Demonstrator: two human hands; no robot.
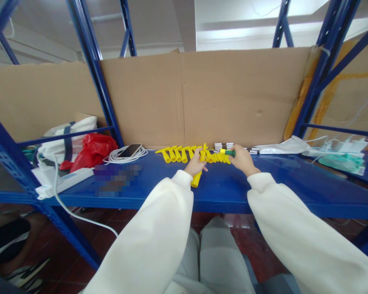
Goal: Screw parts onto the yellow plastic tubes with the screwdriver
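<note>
My left hand [195, 164] is closed around a yellow T-shaped plastic handle [196, 179], whose thick end points toward me. In my right hand [244, 160] is a screwdriver [227, 152] with a green and yellow grip, pointing left at the head of the yellow piece. Whether its tip touches is too small to tell. Behind my left hand, several like yellow T-shaped handles [178, 155] lie side by side. A row of smaller-looking yellow pieces [221, 158] sits between my hands. Just behind the screwdriver are stacked black-and-white strips [223, 145].
The blue shelf [159, 188] is backed by cardboard [233, 94]. On the left lie a phone [130, 150] on a coiled white cable [113, 156], a red plastic bag [95, 149] and a power strip [75, 177]. White packaging [283, 146] lies right. Another person's leg [9, 234] shows lower left.
</note>
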